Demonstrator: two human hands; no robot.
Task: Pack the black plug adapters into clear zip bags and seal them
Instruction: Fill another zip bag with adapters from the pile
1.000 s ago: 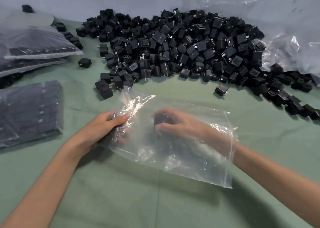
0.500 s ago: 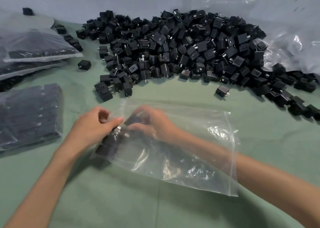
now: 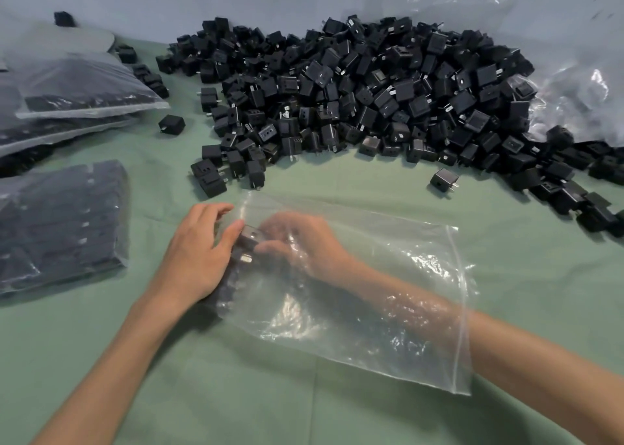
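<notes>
**A:** Where was the clear zip bag?

**B:** It lay flat on the green cloth, around six o'clock. It was thin, glossy and wrinkled, and its zip strip ran along the edge toward three o'clock.

**A:** And the hands?

**B:** The right hand was inside the bag, forearm through the mouth, with its fingers curled narrow and pinching an adapter. The left hand was outside, cupped over the closed end toward nine o'clock. Its thumb pressed that adapter through the plastic.

**A:** What did the adapters look like?

**B:** Small matte black cubes with metal prongs. A few were lined up inside the closed end, partly hidden under the left hand. The loose pile spread from twelve to three o'clock.

**A:** Anything else?

**B:** Filled bags lay at nine and ten o'clock.
</notes>
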